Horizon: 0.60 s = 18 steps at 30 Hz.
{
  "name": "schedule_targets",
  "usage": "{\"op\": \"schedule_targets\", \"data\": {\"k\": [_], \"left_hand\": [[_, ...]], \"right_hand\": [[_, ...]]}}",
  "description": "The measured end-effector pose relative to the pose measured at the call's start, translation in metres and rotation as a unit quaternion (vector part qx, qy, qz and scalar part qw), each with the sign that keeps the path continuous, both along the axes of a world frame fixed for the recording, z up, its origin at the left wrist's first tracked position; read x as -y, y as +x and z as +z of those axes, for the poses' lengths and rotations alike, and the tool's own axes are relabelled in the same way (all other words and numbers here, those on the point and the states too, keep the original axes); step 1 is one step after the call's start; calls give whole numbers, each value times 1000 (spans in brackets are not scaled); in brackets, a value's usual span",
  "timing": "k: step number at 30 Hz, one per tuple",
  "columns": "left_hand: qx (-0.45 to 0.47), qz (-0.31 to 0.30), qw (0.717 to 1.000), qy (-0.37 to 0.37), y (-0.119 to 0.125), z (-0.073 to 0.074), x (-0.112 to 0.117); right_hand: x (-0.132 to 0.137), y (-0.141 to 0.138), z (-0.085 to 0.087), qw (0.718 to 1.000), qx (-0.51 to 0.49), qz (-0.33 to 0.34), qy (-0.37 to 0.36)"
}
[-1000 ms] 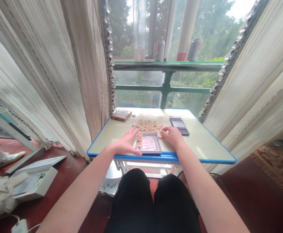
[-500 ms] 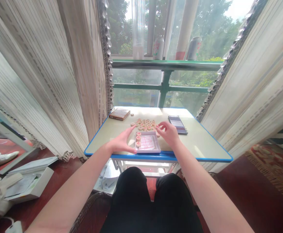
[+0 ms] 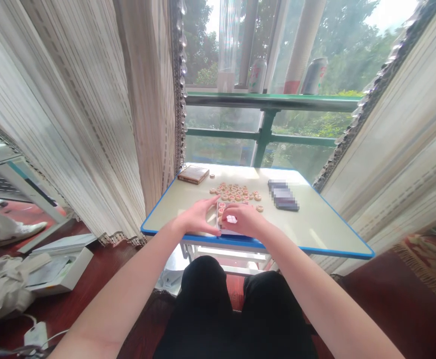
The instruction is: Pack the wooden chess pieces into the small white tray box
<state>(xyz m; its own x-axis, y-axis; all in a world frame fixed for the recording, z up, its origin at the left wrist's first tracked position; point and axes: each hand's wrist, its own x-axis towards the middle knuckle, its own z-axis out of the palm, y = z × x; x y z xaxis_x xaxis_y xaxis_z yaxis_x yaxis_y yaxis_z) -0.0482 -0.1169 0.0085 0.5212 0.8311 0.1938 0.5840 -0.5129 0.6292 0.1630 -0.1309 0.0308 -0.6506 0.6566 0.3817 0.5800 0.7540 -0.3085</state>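
A shallow light-coloured box (image 3: 233, 232) lies near the table's front edge. Down its left side runs a column of round wooden Chinese chess pieces (image 3: 221, 210) with red characters. My left hand (image 3: 198, 217) rests against the box's left edge, thumb and fingers spread wide. Over the box, my right hand (image 3: 246, 218) has its fingertips pinched at the lower end of that column, on a chess piece mostly hidden by the fingers. Just behind the box, many loose chess pieces (image 3: 236, 190) lie in a cluster.
A flat brown box (image 3: 193, 174) sits at the table's back left, with one piece (image 3: 212, 175) beside it. To the right lies a dark, pixelated flat object (image 3: 283, 195). Cans (image 3: 315, 76) stand on the window ledge. Curtains (image 3: 146, 124) hang on both sides.
My right hand has moved from the loose pieces, left and toward me, to the column inside the box. My left hand stays at the box's edge. The view has shifted slightly.
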Motion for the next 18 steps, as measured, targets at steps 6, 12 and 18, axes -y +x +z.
{"op": "schedule_targets", "data": {"k": [6,12,18], "left_hand": [[-4,0,1000,1,-2,0,-3],[4,-3,1000,-4,-2,-2,-5],[-8,12,1000,-15,-2,-4,-7]], "right_hand": [[2,3,-6,1000,-25,-4,-3],[1,5,-12,998,-54,-21,-26],[-1,2,-10,999,-39,-12,-26]]}}
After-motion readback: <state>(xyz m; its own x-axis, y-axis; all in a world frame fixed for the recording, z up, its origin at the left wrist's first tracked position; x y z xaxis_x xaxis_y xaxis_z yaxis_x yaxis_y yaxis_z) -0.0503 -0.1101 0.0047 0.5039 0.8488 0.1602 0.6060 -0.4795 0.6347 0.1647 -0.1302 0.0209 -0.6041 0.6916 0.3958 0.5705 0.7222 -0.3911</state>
